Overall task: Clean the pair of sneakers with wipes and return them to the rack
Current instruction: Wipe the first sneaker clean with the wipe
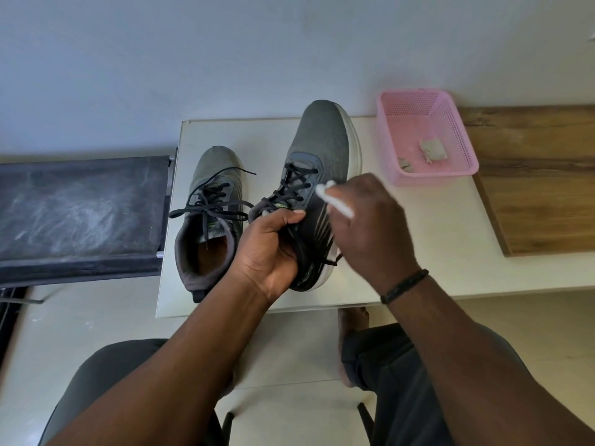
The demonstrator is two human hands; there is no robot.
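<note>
Grey knit sneaker [325,149] with a white sole is being held tilted above the white table [428,252], toe pointing away from the person, heel end lying in the left hand [269,249]. That hand is curling round the collar and tongue: the thumb is pressing across the top near the tongue, and the fingers are wrapping underneath, out of sight. Black laces are hanging loose from the shoe beside the palm.

Right hand [370,226] is closing round a white wipe [335,201], bunched between its fingers, with one end showing at the fingertips and the other sticking out along the side of the hand. The wipe is touching the outer side of the held sneaker, just beside the lace eyelets. A dark braided band [404,286] is sitting on the right wrist.

Second sneaker [209,220] is standing upright on the table, just left of the held one, laces untied and spread.

Pink mesh basket [428,136] is sitting at the far right of the table, well apart from both hands, and is holding grey soiled wipes [433,149]. Dark shelf of the rack [80,214] is lying to the left of the table
</note>
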